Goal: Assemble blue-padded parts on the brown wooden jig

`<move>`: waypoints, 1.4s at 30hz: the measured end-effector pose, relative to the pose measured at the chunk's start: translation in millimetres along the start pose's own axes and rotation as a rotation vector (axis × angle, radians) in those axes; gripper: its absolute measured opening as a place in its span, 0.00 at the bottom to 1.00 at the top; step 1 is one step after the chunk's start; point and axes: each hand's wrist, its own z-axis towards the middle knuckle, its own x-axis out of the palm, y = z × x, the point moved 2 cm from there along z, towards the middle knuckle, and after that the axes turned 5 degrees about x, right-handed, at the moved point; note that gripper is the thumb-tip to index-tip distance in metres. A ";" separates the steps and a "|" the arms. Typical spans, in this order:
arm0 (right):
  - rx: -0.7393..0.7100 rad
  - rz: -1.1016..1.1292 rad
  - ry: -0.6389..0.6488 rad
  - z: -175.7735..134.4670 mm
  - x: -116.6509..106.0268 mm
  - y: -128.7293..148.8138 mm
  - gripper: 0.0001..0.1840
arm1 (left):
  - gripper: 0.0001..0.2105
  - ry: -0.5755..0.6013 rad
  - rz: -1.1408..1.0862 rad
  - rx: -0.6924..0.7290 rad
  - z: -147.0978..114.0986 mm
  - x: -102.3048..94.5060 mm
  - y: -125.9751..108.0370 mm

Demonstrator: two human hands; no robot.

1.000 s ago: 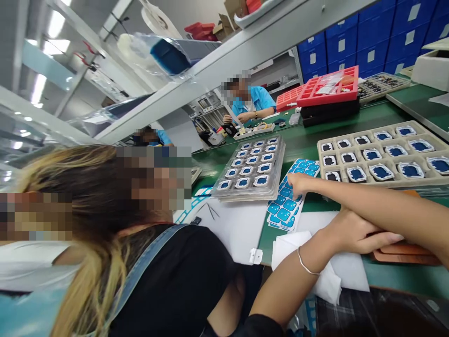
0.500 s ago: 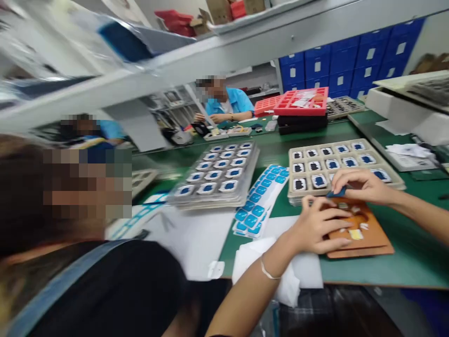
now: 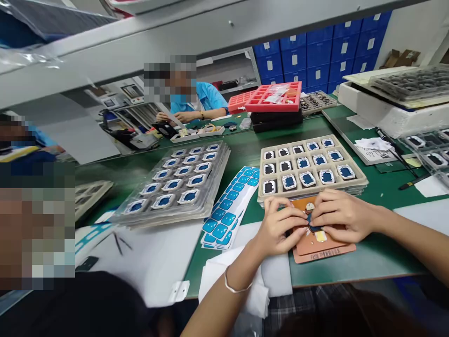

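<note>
Two hands meet over one small dark blue piece, which sits at the middle of an orange block. The right hand has its fingers curled and seems to pinch the dark blue piece between thumb and fingers. The left hand is bent, with its finger and thumb tips at the other side, but I cannot tell if they pinch the piece or only touch it. Coming at it from both sides probably helps stop such a little thing from sliding. Near the front of the block is a yellow square. The block lies flat on the green table, likely so both hands can work low and steady. Just behind it is a beige tray with one part in each little room, maybe so the parts do not bump each other. To the left lie long sheets of blue stickers, close enough to reach, I think. Past them is a clear tray with more blue and white parts in rows. A white cloth lies crumpled by the left arm. Far across the table, a person in a blue shirt works near a red tray.
</note>
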 end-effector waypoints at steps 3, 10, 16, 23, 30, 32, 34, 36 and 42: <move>-0.014 0.021 0.001 -1.6 0.7 -1.8 0.09 | 0.07 0.055 -0.036 -0.006 -1.4 1.5 0.5; -0.004 0.106 0.005 -3.0 -3.3 -6.8 0.10 | 0.14 0.180 -0.075 -0.031 -2.1 7.6 -2.3; 0.007 0.167 -0.004 -4.1 -9.0 -12.2 0.10 | 0.14 0.156 -0.040 0.007 -3.3 9.8 -0.3; 0.107 0.049 -0.318 0.6 -26.2 -29.4 0.15 | 0.13 0.202 -0.051 -0.045 -1.0 11.0 1.7; 0.263 -0.158 0.030 59.0 0.2 -39.1 0.12 | 0.14 0.241 -0.075 -0.103 -2.5 17.5 2.9; 0.283 -0.212 0.168 77.7 10.3 -46.8 0.12 | 0.14 0.273 -0.074 -0.134 -3.2 19.0 3.5; 0.275 -0.222 0.229 92.9 17.3 -54.7 0.11 | 0.15 0.293 -0.066 -0.137 -2.9 19.9 3.1; 0.253 -0.216 0.269 103.5 22.2 -61.0 0.10 | 0.16 0.307 -0.045 -0.112 -2.1 20.3 2.2; 0.256 -0.122 0.309 114.2 26.6 -70.1 0.11 | 0.18 0.325 0.061 -0.072 -0.9 20.6 1.2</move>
